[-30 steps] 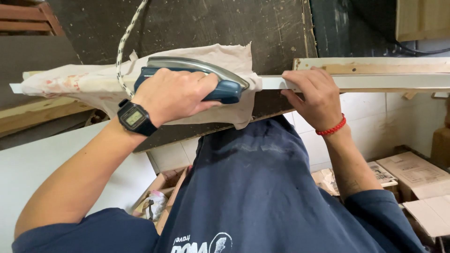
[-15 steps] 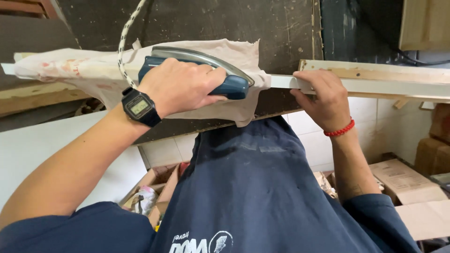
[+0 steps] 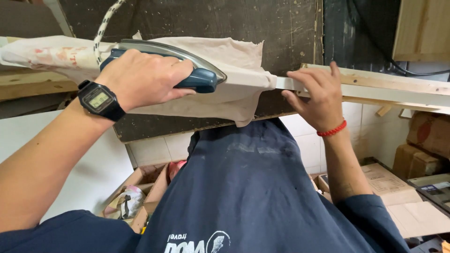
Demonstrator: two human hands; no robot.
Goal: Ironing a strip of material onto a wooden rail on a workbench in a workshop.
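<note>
My left hand (image 3: 140,77) is closed round the dark blue handle of a clothes iron (image 3: 187,63) with a silver sole and a braided cord. The iron lies on a stained pale cloth (image 3: 234,89) draped over the edge of a long narrow white panel (image 3: 375,91). A black digital watch sits on my left wrist. My right hand (image 3: 316,91), with a red string bracelet at the wrist, rests on the white edge just right of the cloth, fingers spread and pressing on it.
A dark, speckled board (image 3: 211,23) stands behind the panel. Raw wooden strips (image 3: 398,77) run along the right. Cardboard boxes (image 3: 422,150) and flattened cartons lie on the floor at right; a box of clutter (image 3: 131,201) is below at left. My dark blue shirt fills the lower middle.
The iron and my left hand have slid to the right along the cloth. My right hand has stayed on the white edge, with its fingers now spread flatter.
</note>
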